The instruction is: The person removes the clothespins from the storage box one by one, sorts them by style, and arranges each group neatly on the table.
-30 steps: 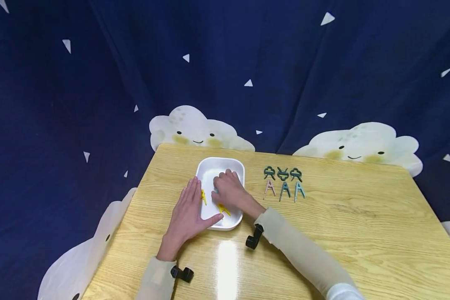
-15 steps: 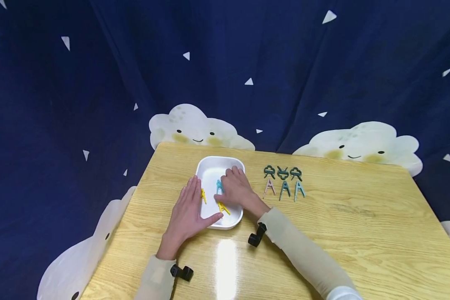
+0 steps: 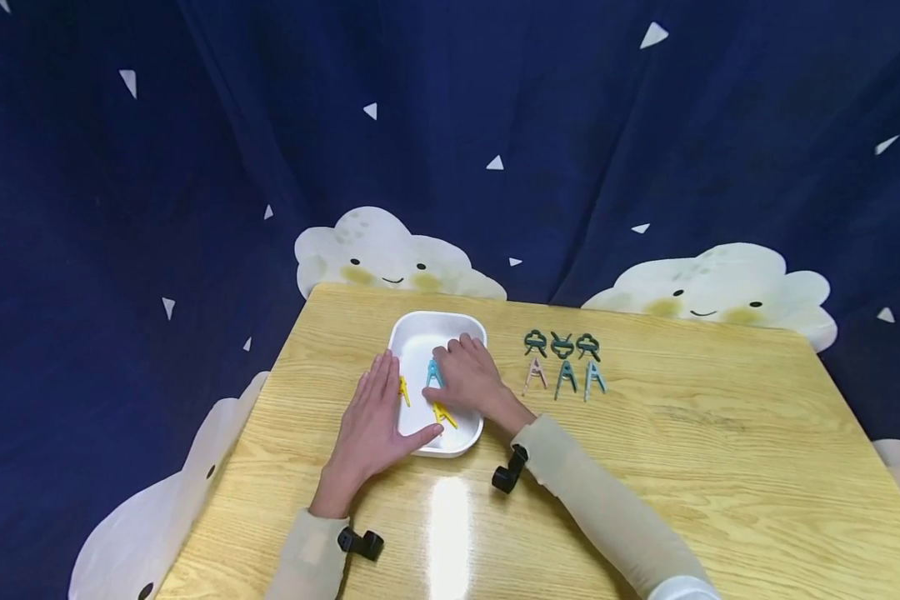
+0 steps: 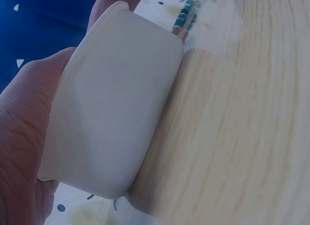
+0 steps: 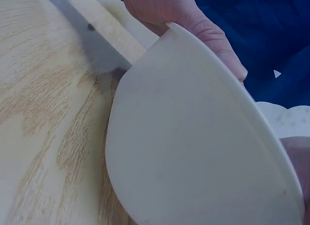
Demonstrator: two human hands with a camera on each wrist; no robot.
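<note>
Three clips (image 3: 432, 368) are seen in one smooth, round-cornered tray (image 3: 416, 342); left grip (image 3: 371, 423) is spread, right grip (image 3: 468, 377) cannot be judged.

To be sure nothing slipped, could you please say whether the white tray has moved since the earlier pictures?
No; in the head view, the white tray keeps its place relative to the wooden table.

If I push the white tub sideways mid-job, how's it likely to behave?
The white tub will likely slide rather than tip, since it looks shallow with a broad floor on the table. Its smooth walls may feel slippery. The yellow clips, apparently loose inside, would probably shift if it jerks.
</note>
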